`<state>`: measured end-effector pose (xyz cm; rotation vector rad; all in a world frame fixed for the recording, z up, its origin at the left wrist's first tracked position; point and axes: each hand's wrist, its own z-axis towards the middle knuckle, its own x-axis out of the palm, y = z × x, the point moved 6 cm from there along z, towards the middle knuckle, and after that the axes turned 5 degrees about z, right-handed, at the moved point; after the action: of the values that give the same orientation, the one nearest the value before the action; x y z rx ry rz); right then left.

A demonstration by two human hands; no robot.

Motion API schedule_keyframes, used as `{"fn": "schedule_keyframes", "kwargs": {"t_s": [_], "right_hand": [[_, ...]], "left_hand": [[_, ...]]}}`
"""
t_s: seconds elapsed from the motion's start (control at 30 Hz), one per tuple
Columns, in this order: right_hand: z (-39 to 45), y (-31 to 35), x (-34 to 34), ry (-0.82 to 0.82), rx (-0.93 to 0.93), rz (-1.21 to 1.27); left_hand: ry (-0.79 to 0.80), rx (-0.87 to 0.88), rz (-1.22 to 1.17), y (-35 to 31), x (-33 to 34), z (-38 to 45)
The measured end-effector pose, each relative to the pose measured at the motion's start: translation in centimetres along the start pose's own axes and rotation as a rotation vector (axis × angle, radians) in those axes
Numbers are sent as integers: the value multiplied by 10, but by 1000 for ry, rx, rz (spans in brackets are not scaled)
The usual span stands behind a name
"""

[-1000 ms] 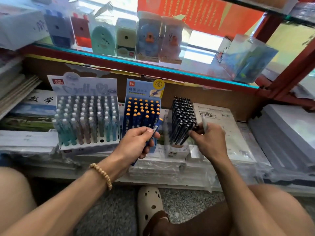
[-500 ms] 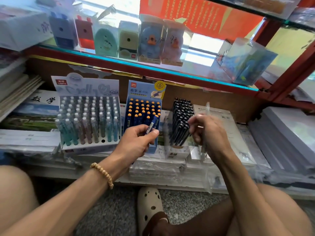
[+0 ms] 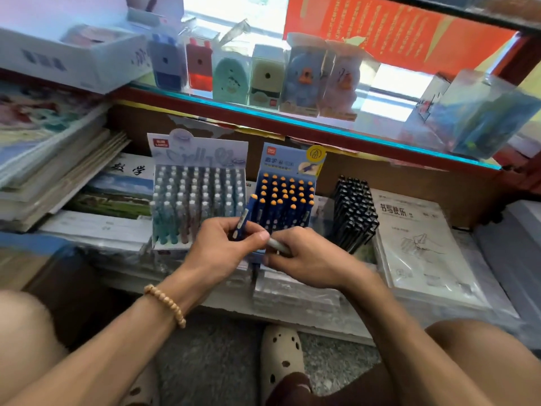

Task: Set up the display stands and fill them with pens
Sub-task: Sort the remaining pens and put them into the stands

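**Blue pens in hand, right in front of the middle stand**

Blue pens with orange caps [image 3: 245,218] are bunched in the left hand [image 3: 222,249], fingers curled round them, thumb across the top. They stick up at a tilt just in front of the blue display stand [image 3: 288,197], which is already packed with the same kind of pen. The right hand [image 3: 307,260] is touching the left one, and it's pinching a pale grey pen [image 3: 276,244] between thumb and fingers, so both hands have something in them.

Left of the blue stand, almost touching it, is the pastel stand [image 3: 199,197] full of pale teal and pinkish pens with a light header card. On the other side there's a tight block of black pens [image 3: 355,212] leaning to the right; can't really make out what holds them.

All three sit on stacks of wrapped paper packs [image 3: 295,294] on the low shelf. A white workbook [image 3: 415,238] lies just right of the black pens, and notebooks [image 3: 49,162] are piled on the far left. Up on the glass shelf [image 3: 292,120] is a row of boxed pencil sharpeners [image 3: 257,74]. There's a bead bracelet [image 3: 167,303] on the left wrist and a cream clog [image 3: 279,356] on the floor.
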<state>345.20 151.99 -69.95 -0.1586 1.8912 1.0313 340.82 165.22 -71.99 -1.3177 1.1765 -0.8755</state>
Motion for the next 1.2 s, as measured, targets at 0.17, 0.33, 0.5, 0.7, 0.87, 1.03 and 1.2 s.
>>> {"fn": "schedule_keyframes", "kwargs": {"t_s": [0.17, 0.33, 0.5, 0.7, 0.87, 1.03, 1.2], "right_hand": [[5, -10, -22, -150, -5, 375], [13, -13, -28, -392, 68, 873], [25, 4, -23, -574, 25, 927], [33, 23, -24, -745, -77, 463], [41, 38, -15, -735, -111, 247], [49, 47, -4, -714, -137, 161], [61, 55, 7, -664, -172, 63]], "left_hand": [[-163, -81, 4, 13, -42, -7], [-243, -171, -11, 29, -69, -18], [-260, -212, 14, 36, -80, -25], [-386, -230, -253, 33, -104, -21], [-308, -166, -345, 23, -108, -20], [-317, -164, -370, 22, -112, -23], [-333, -152, -361, 20, -113, -24]]}}
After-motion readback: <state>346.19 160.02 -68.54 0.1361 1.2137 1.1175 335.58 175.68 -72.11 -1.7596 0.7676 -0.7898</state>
